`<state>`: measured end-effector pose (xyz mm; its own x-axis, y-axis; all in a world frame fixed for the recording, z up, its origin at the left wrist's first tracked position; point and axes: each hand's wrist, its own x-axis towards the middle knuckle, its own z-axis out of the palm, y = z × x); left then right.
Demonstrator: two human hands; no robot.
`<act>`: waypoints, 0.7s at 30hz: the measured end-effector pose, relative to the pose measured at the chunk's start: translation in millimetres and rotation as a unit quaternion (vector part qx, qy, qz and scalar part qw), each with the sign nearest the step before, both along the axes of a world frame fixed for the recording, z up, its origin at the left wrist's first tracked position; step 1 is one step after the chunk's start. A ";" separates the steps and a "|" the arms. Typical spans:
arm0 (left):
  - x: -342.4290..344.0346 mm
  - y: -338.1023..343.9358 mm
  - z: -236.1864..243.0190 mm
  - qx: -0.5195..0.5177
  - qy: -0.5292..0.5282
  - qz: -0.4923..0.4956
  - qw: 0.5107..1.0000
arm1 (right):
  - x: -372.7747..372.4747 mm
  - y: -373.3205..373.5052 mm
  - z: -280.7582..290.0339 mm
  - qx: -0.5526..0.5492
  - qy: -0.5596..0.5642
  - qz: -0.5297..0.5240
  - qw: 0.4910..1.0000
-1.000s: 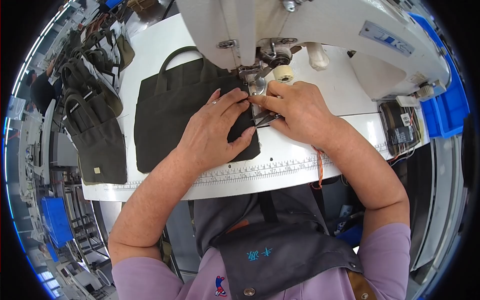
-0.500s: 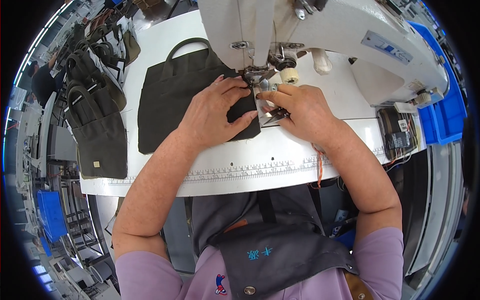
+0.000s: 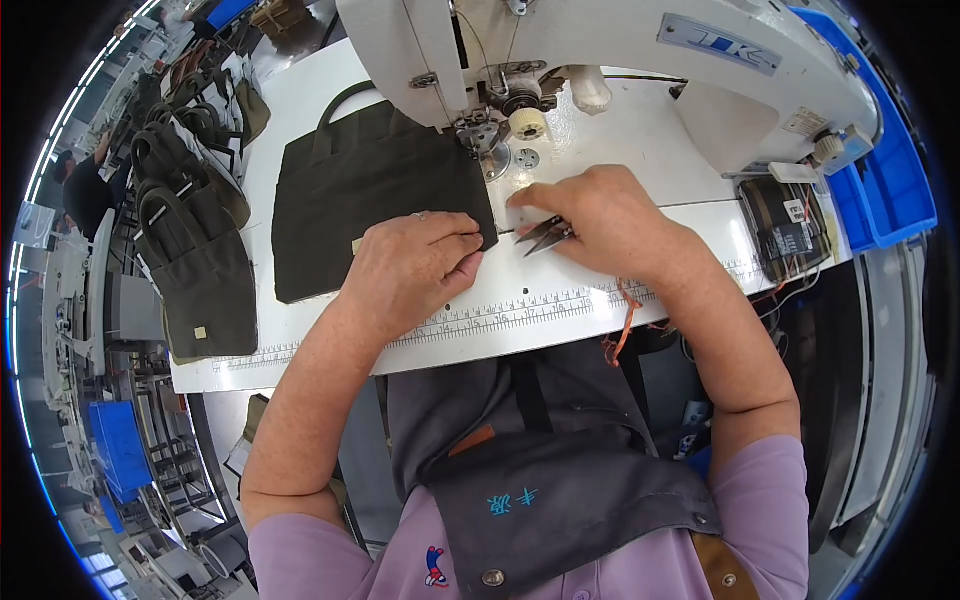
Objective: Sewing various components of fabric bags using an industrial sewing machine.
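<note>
A dark olive fabric bag piece (image 3: pixel 370 175) with a loop handle lies flat on the white sewing table, its right edge beside the machine's presser foot (image 3: pixel 492 160). My left hand (image 3: pixel 405 270) rests over its near right part, fingers bent and thumb pressed to the fingers at the near right corner. A small pale tag on the piece shows beside that hand. My right hand (image 3: pixel 610 225) is closed around thread snips (image 3: pixel 547 236); their dark blades point left toward the bag piece, a little apart from it. Its index finger reaches out toward the needle area.
The white sewing machine (image 3: pixel 600 45) stands over the far side. More olive bag pieces (image 3: pixel 205 270) are stacked at the left. A blue bin (image 3: pixel 885 200) and a dark box with wires (image 3: pixel 785 230) sit at the right. Orange thread (image 3: pixel 622 325) hangs over the front edge.
My left hand has come nearer along the bag piece, from beside the presser foot to the near right corner, and its fingers have drawn together. My right hand still holds the snips.
</note>
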<state>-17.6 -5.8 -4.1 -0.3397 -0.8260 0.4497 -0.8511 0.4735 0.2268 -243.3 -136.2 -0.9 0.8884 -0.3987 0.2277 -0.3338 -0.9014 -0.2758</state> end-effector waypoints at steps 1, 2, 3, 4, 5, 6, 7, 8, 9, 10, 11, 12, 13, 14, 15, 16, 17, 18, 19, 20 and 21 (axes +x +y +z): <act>-1.4 0.4 -1.5 -0.005 0.012 0.006 1.000 | 0.3 5.5 -0.2 -0.002 -0.005 0.009 1.000; -2.4 0.4 -2.5 -0.010 0.023 0.012 1.000 | -0.4 9.8 -0.9 -0.004 -0.010 0.018 1.000; -2.8 0.0 -2.8 -0.011 0.023 0.011 1.000 | -2.1 12.1 -3.9 -0.007 0.000 0.023 1.000; -2.9 0.3 -2.9 0.007 0.042 0.034 0.998 | -2.9 14.3 -6.7 -0.007 0.000 0.022 1.000; -2.5 0.3 -3.3 0.025 0.062 0.058 0.996 | -3.2 16.1 -9.4 -0.005 -0.036 0.027 0.999; -0.9 -0.8 -4.1 0.025 0.062 0.058 0.996 | -3.1 17.3 -11.6 -0.004 -0.071 0.031 0.997; 1.9 -3.4 -4.1 0.040 0.110 0.053 0.992 | -2.0 17.6 -12.1 -0.005 -0.072 0.031 0.997; 4.3 -4.8 -4.3 0.055 0.158 0.048 0.985 | 0.2 17.7 -12.2 -0.009 -0.097 0.032 0.995; 6.1 -4.8 -5.2 0.054 0.157 0.048 0.985 | 3.1 17.6 -12.4 -0.014 -0.122 0.034 0.992; 6.4 -5.3 -7.1 0.057 0.178 0.047 0.981 | 6.0 16.7 -13.6 -0.014 -0.122 0.033 0.992; 6.2 -5.5 -8.0 0.061 0.199 0.047 0.977 | 10.3 15.0 -14.8 -0.012 -0.133 0.048 0.990; 4.8 -5.7 -8.5 0.061 0.199 0.046 0.977 | 14.4 13.5 -15.6 -0.011 -0.145 0.062 0.987; 3.1 -6.2 -8.4 0.058 0.204 0.050 0.976 | 19.2 12.4 -16.0 -0.011 -0.145 0.062 0.987; 2.2 -6.5 -8.2 0.055 0.208 0.054 0.975 | 23.8 11.4 -16.2 -0.024 -0.148 0.065 0.987; 2.9 -6.3 -8.9 0.055 0.208 0.053 0.975 | 27.0 10.1 -16.8 -0.036 -0.151 0.069 0.985; 4.0 -5.9 -10.3 0.056 0.206 0.054 0.976 | 29.2 8.0 -18.9 -0.037 -0.151 0.068 0.986; 4.5 -5.8 -11.7 0.058 0.203 0.055 0.976 | 30.9 5.9 -21.7 -0.040 -0.150 0.075 0.985; 4.0 -5.7 -12.7 0.058 0.203 0.053 0.976 | 31.3 4.7 -23.3 -0.043 -0.149 0.082 0.984; 4.0 -4.9 -13.7 0.026 0.166 0.051 0.984 | 31.6 5.0 -23.7 -0.043 -0.149 0.082 0.984; 3.5 -4.3 -13.7 -0.006 0.129 0.050 0.990 | 31.4 5.7 -24.1 -0.030 -0.167 0.084 0.982; 2.4 -3.9 -12.9 -0.006 0.129 0.050 0.990 | 31.4 6.0 -24.6 -0.018 -0.184 0.086 0.979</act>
